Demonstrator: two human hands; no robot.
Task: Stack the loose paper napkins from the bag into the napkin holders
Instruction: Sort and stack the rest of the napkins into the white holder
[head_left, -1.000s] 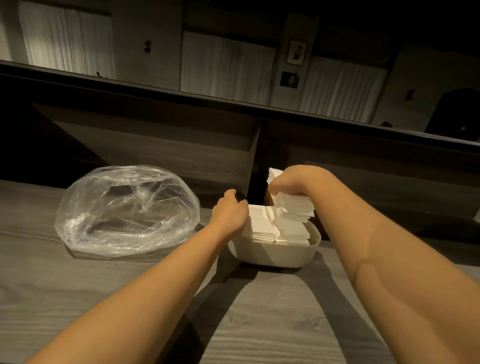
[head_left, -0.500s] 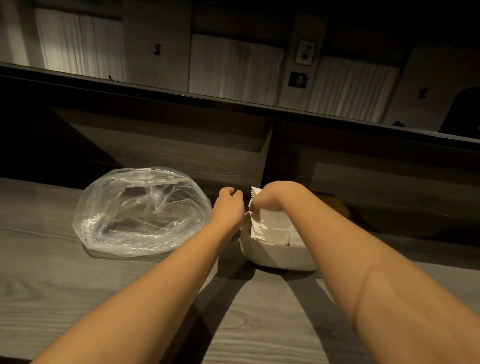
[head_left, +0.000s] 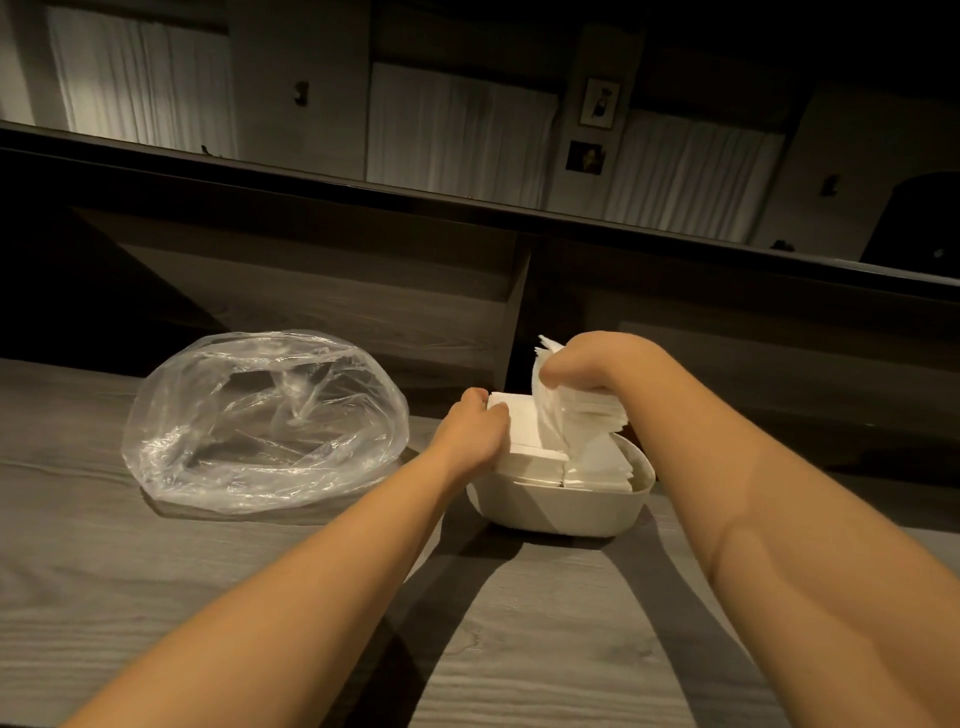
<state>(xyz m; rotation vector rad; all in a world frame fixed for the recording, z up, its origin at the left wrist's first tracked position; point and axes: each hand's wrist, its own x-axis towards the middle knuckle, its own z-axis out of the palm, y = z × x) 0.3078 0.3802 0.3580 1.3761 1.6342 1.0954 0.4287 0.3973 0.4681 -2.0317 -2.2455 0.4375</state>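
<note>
Resting on a grey wood-grain counter (head_left: 519, 649), one white napkin holder (head_left: 561, 506) is seen, a smooth, rounded, tub-shaped container with a thin rim. Two hands are counted at it. The left hand (head_left: 470, 434) is laid against the holder's near-left side, its fingers curled over the edge of a flat stack of napkins (head_left: 524, 431) that sits inside; how firmly that stack is gripped cannot be told. The right hand (head_left: 587, 364) is held just above the holder, its fingers curled down and closed around a thick bunch of napkins (head_left: 563, 410), which is kept upright and slightly fanned, with its lower edges reaching down among the sheets already in the holder. Two groups of napkins are thus made out: the flat stack beneath the left hand and the upright bunch beneath the right. All are white, thin, square-cut paper with soft, layered edges; single sheets cannot be counted. One plastic bag (head_left: 265, 421) is seen well to the left of the left hand, lying on the counter apart from the holder; it is clear, crinkled and glossy, puffed into a low dome, and no napkins can be made out inside it. Beyond both hands, a dark wooden partition (head_left: 311, 291) is seen rising from the counter.
</note>
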